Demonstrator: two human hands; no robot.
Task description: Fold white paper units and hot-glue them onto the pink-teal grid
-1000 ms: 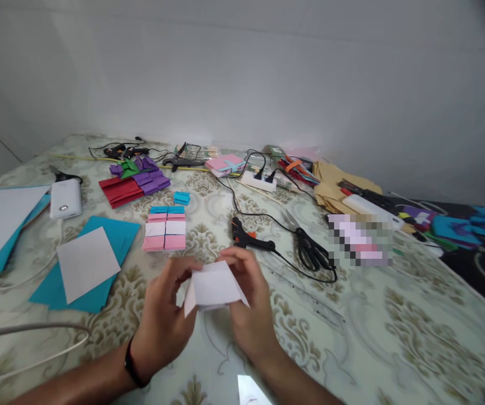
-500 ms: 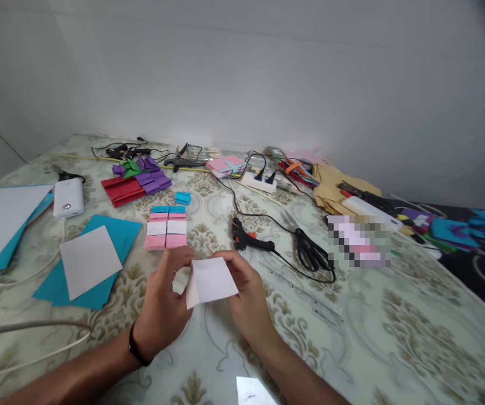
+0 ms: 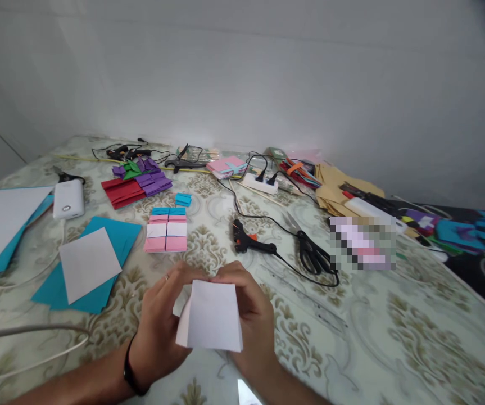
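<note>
The white paper [image 3: 214, 315] is between the left hand [image 3: 162, 320] and the right hand [image 3: 253, 320], over the near part of the table [image 3: 309, 374]. Grip state: both hands are clamped on the paper, one at each side; the far fingertips are partly hidden. The paper's left side is bent down along a crease, and a narrow edge shows at the right. The step in hand appears to be folding or shaping this sheet. The next move likely calls for even side pressure, aligned edges and a firm thumb stroke along each crease. A banded stack of folded paper [image 3: 166, 243] lies just beyond the hands; the glue gun [image 3: 254, 244] rests to its right
</note>
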